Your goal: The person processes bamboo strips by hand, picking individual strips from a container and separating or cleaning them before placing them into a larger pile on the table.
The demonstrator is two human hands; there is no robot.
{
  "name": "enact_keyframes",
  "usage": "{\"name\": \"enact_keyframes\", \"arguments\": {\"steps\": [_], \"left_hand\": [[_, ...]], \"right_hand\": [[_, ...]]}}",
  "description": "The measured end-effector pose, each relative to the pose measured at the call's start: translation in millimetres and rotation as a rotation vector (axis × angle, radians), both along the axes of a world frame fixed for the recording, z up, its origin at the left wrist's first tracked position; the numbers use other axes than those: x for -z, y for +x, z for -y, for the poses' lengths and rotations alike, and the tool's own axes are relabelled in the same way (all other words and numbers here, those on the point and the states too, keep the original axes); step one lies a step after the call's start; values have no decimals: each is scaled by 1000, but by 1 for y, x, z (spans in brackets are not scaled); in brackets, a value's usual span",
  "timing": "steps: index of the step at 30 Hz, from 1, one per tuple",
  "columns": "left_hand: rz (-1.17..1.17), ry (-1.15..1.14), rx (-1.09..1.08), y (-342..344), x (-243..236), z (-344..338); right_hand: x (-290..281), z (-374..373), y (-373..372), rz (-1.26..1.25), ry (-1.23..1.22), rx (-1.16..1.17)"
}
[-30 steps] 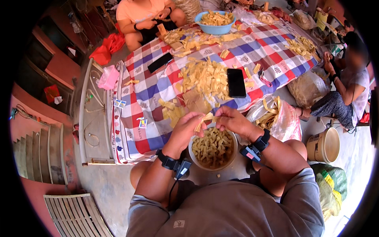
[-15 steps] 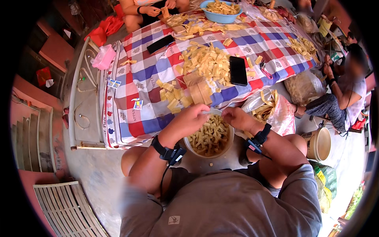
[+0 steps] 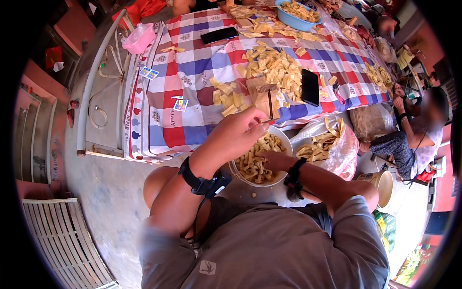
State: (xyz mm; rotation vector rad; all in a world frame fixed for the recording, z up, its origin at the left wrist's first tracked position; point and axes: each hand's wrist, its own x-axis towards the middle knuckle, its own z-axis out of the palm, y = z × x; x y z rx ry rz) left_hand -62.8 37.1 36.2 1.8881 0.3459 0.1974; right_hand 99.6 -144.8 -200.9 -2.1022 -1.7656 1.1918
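Observation:
My left hand [image 3: 240, 132] is raised over the left side of a white bowl [image 3: 282, 138] of yellowish, crinkled strips [image 3: 256, 169]. Its fingers are curled and pinched on something small that I cannot make out. My right hand [image 3: 272, 159] reaches down into the bowl among the strips, its fingertips hidden. Just beyond my left hand, a wooden block with a dark bar [image 3: 260, 96] lies on the checked cloth [image 3: 183, 106], beside a pile of cut pale-yellow pieces [image 3: 276, 67]. A black phone [image 3: 310, 86] lies right of the pile.
An open plastic sack of long strips [image 3: 339, 159] stands right of the bowl. A cream bucket [image 3: 383, 188] is behind my right arm. A seated co-worker [image 3: 418, 137] is at right. A blue basin [image 3: 296, 21], pink container [image 3: 137, 41] and metal frame [image 3: 86, 120] edge the table.
The view has shifted. My hands were together on a yellowish piece above the bowl a second ago; my right hand has since dropped into the bowl while my left stays raised.

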Motion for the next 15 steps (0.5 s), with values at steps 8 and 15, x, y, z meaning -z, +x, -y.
{"name": "enact_keyframes", "arguments": {"steps": [8, 15], "left_hand": [[-49, -15, 7, 4, 2, 0], [-63, 95, 40, 8, 7, 7]], "right_hand": [[44, -43, -65, 80, 163, -81], [-7, -29, -46, 227, 43, 13]]}}
